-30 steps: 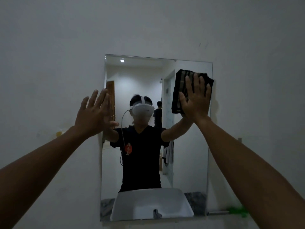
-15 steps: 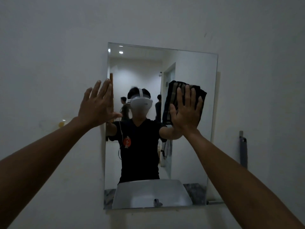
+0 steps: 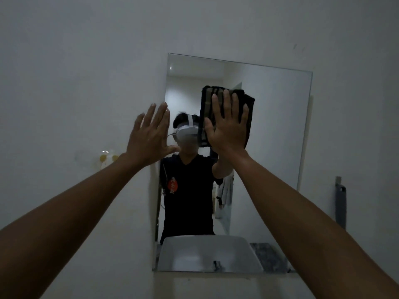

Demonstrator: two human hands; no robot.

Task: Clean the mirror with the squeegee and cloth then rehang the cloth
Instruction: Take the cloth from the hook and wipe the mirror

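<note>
Head view. Right hand (image 3: 226, 126) lies flat, fingers spread, palm pressing the folded cloth (image 3: 226, 100) against the mirror (image 3: 276, 130). Nothing is pinched; the cloth is held by palm pressure alone. Left hand (image 3: 151, 137) is open, fingers spread and empty, braced at the mirror's left edge where glass meets wall (image 3: 75, 83); whether it touches the glass or only the wall I cannot tell.

Change over the last second: the cloth has travelled from the mirror's upper right corner down and leftward, and now sits upper-centre, covering part of the reflected headset. The left hand has kept its place by the left edge. Judgement: a wiping stroke is under way across the upper band of the glass; the lower half and the rehanging step are probably still to come.

Cloth: dark, with paler stripes showing at its left side, folded into a thick pad; its top and right edges stick out past the fingers.

Mirror: frameless rectangle fixed to the wall, reflecting a white sink at the bottom. Light is dim, so streaks or wet patches cannot be made out.

A grey, handle-like object (image 3: 340, 203) hangs on the wall right of the mirror, well apart from both hands. It may be the squeegee, though that is uncertain.
</note>
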